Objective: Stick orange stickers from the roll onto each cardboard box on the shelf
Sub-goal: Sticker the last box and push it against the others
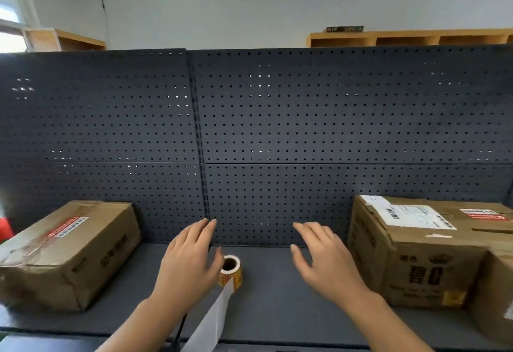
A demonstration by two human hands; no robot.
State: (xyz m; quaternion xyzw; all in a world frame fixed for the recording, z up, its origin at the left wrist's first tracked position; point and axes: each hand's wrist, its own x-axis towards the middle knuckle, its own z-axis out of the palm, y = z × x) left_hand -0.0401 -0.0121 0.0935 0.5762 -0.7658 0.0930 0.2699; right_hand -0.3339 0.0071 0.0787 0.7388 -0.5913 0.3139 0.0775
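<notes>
Dark grey shelf [277, 304] is running left to right beneath me, backed by a tall black pegboard [305, 115] that is standing in panels joined by a slotted upright. Above its top edge a pale wall is showing, with wooden cubbies [416, 38] far right, another wooden unit [72, 39] far left, and a bright window [9, 18] at the left edge.

I am holding both hands out over the middle of the shelf, palms down. My left hand [188, 257] is reaching forward with its fingers straight and close together, gripping nothing. Its thumb is lying right beside the roll [230, 269], and I cannot tell whether it is touching. My right hand [324, 260] is hovering to the right of the roll and apart from it, fingers spread and relaxed, holding nothing.

The roll is standing on end on the shelf between my hands, nearer the left one, with orange stickers showing round its side. One pale backing strip [213, 321] is trailing from it toward the near edge.

I am counting three cardboard boxes. The left box [69, 254] is sitting at the left against the pegboard. The right box [416, 249] is sitting at the right with a white shipping label [413, 214] on top. A third box [497, 290] is being cut off by the right edge, just beside the right box on its near side. One roll, one strip and two hands are in view.
</notes>
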